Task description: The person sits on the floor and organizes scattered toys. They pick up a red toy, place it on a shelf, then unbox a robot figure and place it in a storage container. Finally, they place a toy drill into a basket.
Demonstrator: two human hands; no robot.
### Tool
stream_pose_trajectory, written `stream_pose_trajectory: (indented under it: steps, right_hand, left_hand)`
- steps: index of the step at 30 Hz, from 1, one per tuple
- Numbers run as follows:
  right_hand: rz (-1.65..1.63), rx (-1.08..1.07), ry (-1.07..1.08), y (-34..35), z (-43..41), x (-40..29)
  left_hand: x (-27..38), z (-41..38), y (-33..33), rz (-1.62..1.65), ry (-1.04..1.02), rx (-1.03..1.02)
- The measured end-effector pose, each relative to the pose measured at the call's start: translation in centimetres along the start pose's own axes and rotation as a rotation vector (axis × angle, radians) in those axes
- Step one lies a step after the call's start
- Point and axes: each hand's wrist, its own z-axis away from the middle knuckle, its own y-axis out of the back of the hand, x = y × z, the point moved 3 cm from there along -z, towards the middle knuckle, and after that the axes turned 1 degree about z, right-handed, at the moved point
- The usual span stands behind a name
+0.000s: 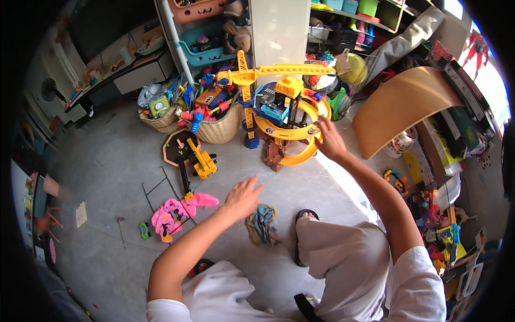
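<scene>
My right hand [332,141] is at the outer rim of a yellow spiral toy car track [295,133], its fingers on the edge. The track circles a parking tower with a blue deck [275,110] and stands on a brown rock-like base [275,156]. Beside it rises a yellow toy tower crane [246,88] on a blue foot, its jib reaching over the track. My left hand [243,195] hangs in the air with fingers apart, holding nothing. Just below it on the floor lies a crumpled blue-and-tan cloth [262,225].
Woven baskets [217,124] full of toys stand left of the crane. A toy excavator [203,163], pink cloth [173,215], black wire frame [155,187] and green toy car [145,230] lie on the left floor. To the right are a curved wooden board [406,104] and scattered toys [440,241].
</scene>
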Motion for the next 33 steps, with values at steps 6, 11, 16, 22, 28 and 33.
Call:
stream_pose_trajectory:
  steps: [6, 11, 16, 22, 28, 33]
  right_hand:
    - [-0.172, -0.404, 0.169, 5.7, 4.7, -8.4]
    - [-0.278, -0.530, 0.232, 9.5, 8.5, -15.1]
    - [-0.300, -0.463, 0.230, 8.8, 9.8, -15.7]
    - [-0.313, -0.444, 0.239, 8.0, 9.5, -16.2]
    - [-0.181, -0.437, 0.093, 7.4, 9.6, -13.6]
    - [-0.101, -0.448, -0.071, 9.6, 11.0, -9.4]
  left_hand:
    - [6.5, 1.0, 6.4, -0.091, 0.050, -0.045]
    - [12.7, 2.7, 7.8, -0.169, 0.012, -0.025]
    - [13.6, 3.2, 7.4, -0.223, 0.061, -0.048]
    - [11.0, 2.5, 5.7, -0.232, 0.140, 0.042]
    - [10.7, -3.3, 5.8, -0.175, 0.112, 0.044]
    - [14.4, -7.2, 6.9, -0.100, 0.027, -0.028]
